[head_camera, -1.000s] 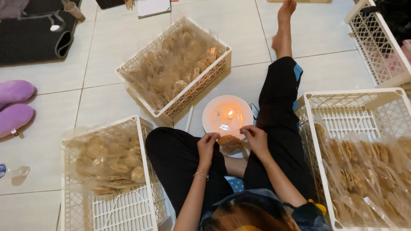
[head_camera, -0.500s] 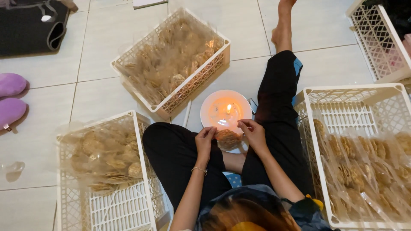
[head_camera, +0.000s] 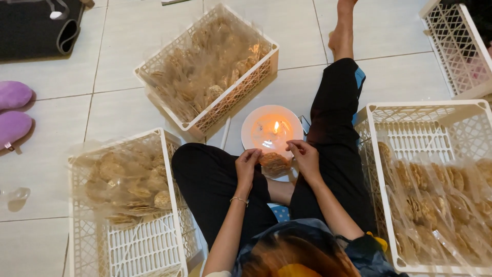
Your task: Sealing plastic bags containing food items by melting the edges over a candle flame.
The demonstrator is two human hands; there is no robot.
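I sit on a tiled floor with a lit candle (head_camera: 275, 126) on a white plate (head_camera: 256, 123) in front of me. My left hand (head_camera: 247, 162) and my right hand (head_camera: 303, 155) both pinch a clear plastic packet of round brown crackers (head_camera: 274, 163), holding its top edge near the flame. The packet hangs between my hands just above the plate's near rim.
A white plastic crate (head_camera: 169, 202) with cracker packets stands at my left, another crate (head_camera: 376, 115) of packets at my right, and a third crate (head_camera: 228, 110) sits tilted beyond the plate. A fourth crate (head_camera: 451, 46) is at top right. Purple slippers (head_camera: 13, 110) lie far left.
The view has shifted slightly, and my hands with the cracker packet have stayed by the candle flame with only small finger movements.
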